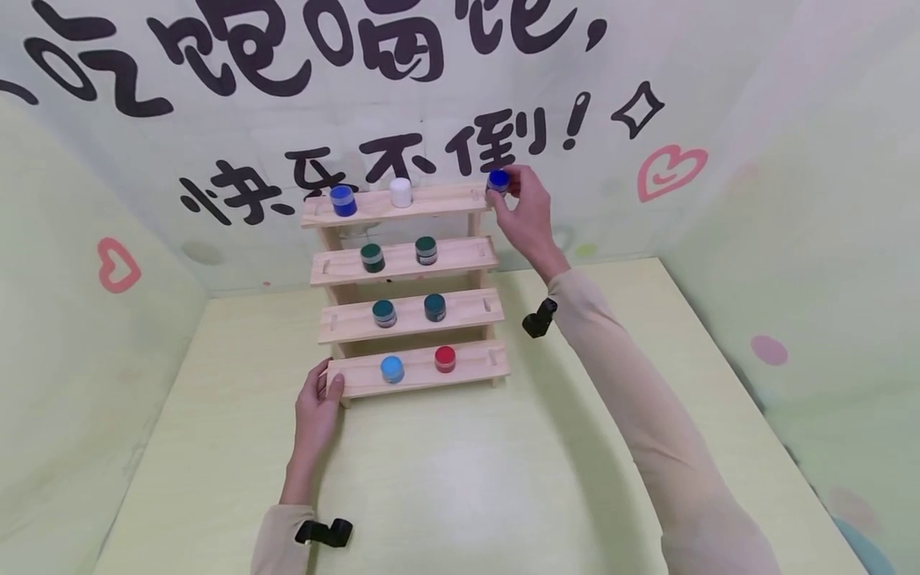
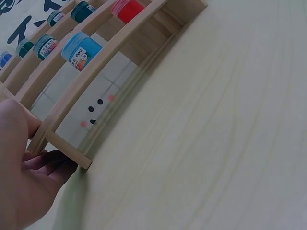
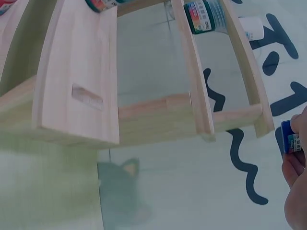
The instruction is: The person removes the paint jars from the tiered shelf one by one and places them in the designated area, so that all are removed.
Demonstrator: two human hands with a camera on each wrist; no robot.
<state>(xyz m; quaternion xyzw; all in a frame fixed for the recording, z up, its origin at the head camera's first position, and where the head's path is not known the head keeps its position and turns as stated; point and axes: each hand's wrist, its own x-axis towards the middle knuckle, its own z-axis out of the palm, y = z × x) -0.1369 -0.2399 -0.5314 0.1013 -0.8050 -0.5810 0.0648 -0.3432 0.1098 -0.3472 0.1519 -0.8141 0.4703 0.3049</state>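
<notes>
A stepped wooden rack (image 1: 410, 319) with several tiers stands against the back wall, small paint jars on each tier. My right hand (image 1: 526, 212) pinches a dark blue paint jar (image 1: 498, 181) at the right end of the top tier; whether it touches the wood I cannot tell. In the right wrist view the blue jar (image 3: 290, 137) shows a printed label. My left hand (image 1: 316, 411) grips the left end of the lowest tier, thumb above and fingers below. On that tier stand a light blue jar (image 1: 392, 369) and a red jar (image 1: 445, 359).
Above are a blue jar (image 1: 343, 201) and a white jar (image 1: 401, 192) on the top tier, with dark green and teal jars (image 1: 384, 313) on the middle tiers. The pale table (image 1: 460, 479) meets printed walls (image 1: 791, 239) on three sides.
</notes>
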